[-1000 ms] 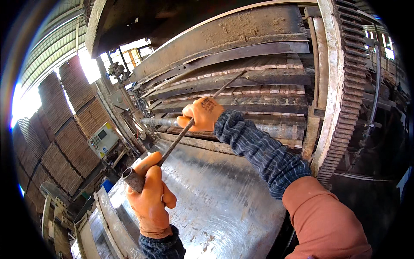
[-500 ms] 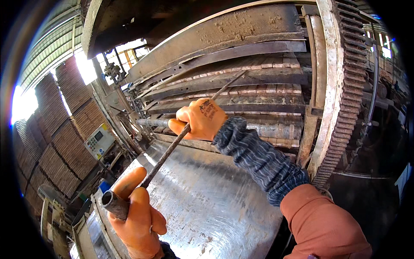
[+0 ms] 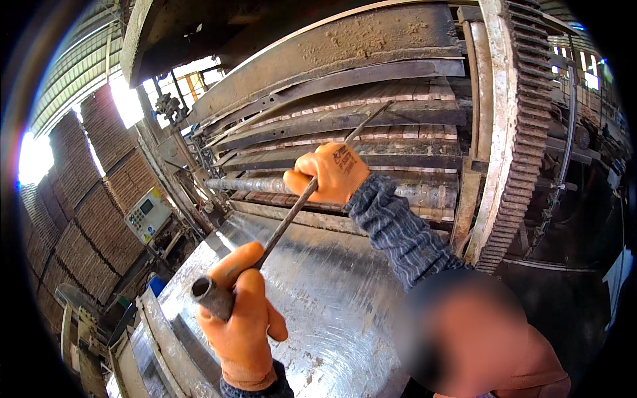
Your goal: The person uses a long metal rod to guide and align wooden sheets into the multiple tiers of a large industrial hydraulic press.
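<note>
A long, rusty metal rod (image 3: 286,222) slants from the lower left up toward the stacked layers of the press. My left hand (image 3: 242,325), in an orange glove, is wrapped round its near end, where a hollow pipe opening shows. Farther along, my right hand (image 3: 332,174), gloved in orange too, grips the rod with closed fingers. The rod's thin far tip overlaps one of the dark steel plates (image 3: 418,116) in the press; whether it touches is unclear. Below both hands lies a shiny, scratched metal sheet (image 3: 325,292).
A toothed steel rack (image 3: 527,119) rises at the right of the press. A roller (image 3: 265,185) crosses its front. At left stand a control box (image 3: 149,213) and tall stacks of boards (image 3: 99,229). A blurred patch covers part of my right arm.
Both hands and the rod have shifted to the right, and the tip sits slightly higher against the plates. The grip of each hand stays the same. The view has turned slightly.
</note>
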The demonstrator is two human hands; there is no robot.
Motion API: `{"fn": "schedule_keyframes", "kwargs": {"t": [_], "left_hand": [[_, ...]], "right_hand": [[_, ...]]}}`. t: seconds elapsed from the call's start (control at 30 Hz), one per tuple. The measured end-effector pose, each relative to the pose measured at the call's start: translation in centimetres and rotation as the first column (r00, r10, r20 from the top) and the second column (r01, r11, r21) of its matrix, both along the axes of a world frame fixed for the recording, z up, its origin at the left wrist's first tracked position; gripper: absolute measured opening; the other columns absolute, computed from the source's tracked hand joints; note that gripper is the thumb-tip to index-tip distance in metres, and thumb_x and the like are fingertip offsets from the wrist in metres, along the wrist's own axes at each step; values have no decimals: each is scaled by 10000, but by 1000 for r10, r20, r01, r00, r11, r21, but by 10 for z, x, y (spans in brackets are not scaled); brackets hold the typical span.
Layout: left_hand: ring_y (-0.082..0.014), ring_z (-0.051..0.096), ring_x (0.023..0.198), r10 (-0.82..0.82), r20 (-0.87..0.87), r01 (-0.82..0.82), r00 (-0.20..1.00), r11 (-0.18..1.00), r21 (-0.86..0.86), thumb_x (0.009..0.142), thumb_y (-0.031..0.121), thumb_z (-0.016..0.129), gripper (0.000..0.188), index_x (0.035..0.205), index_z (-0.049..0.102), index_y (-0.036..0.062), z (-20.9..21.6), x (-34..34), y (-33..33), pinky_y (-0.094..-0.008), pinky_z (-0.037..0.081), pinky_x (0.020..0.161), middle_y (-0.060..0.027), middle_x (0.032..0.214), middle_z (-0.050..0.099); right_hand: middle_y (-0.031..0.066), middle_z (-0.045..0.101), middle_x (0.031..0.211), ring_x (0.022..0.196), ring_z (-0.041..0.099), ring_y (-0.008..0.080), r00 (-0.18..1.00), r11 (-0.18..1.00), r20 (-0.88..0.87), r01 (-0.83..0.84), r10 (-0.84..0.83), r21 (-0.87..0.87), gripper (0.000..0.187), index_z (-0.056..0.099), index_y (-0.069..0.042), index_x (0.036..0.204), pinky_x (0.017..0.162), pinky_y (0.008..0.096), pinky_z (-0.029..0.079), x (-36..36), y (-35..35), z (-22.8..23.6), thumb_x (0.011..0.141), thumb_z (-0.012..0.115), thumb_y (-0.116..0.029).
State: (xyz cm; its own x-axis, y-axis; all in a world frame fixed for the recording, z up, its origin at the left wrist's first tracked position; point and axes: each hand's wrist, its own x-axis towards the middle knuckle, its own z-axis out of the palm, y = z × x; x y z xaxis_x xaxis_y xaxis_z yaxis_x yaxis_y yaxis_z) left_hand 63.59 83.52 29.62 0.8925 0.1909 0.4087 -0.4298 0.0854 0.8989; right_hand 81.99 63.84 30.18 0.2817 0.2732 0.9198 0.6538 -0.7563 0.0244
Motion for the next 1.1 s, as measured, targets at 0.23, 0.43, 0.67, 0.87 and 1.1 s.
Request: {"fn": "schedule_keyframes", "kwargs": {"t": [0.23, 0.43, 0.67, 0.87, 1.1], "left_hand": [[-141, 499, 346, 0, 25, 0, 1000, 1000, -13, 866, -13, 545, 264, 1102, 655, -61, 2, -6, -9, -242, 355, 310, -79, 670, 613], [-157, 481, 333, 79, 88, -80, 993, 997, 18, 886, 52, 595, 302, 1177, 638, -16, -5, -44, 4, -286, 398, 315, -119, 735, 639], [-78, 428, 387, 64, 253, -106, 965, 982, 155, 973, 131, 619, 311, 1214, 609, -66, -23, -147, 23, -247, 321, 366, -51, 642, 600], [-93, 404, 392, 92, 171, -95, 981, 995, 12, 977, 119, 578, 342, 1264, 545, -63, -35, -216, 1, -251, 317, 386, -40, 577, 550], [-125, 490, 414, 373, 46, -373, 927, 928, 4, 910, 4, 573, 203, 1109, 589, -33, -95, -271, -94, -242, 377, 414, -75, 584, 563]], "right_hand": [[136, 521, 498, 486, 575, 351, 1000, 998, -10, -6, 6, 56, 387, 495, -87, 521, 555, 440, 475, -6, -2, 0, 798, 631, -320], [128, 505, 477, 460, 561, 342, 982, 966, 134, -162, 136, 202, 344, 509, -94, 540, 548, 434, 465, -24, 20, -2, 806, 639, -270], [92, 540, 521, 508, 603, 298, 853, 858, 266, -494, 448, 139, 87, 615, -94, 696, 557, 392, 487, -99, 62, -2, 761, 665, -121], [42, 574, 583, 604, 616, 300, 851, 801, 137, -524, 507, 290, 63, 630, -125, 817, 865, 453, 489, -154, 90, -62, 788, 685, -131], [51, 703, 940, 936, 669, 284, 837, 731, 219, -546, 502, 410, 247, 640, -116, 1035, 893, 464, 449, -205, 62, -118, 807, 722, -65]]}}
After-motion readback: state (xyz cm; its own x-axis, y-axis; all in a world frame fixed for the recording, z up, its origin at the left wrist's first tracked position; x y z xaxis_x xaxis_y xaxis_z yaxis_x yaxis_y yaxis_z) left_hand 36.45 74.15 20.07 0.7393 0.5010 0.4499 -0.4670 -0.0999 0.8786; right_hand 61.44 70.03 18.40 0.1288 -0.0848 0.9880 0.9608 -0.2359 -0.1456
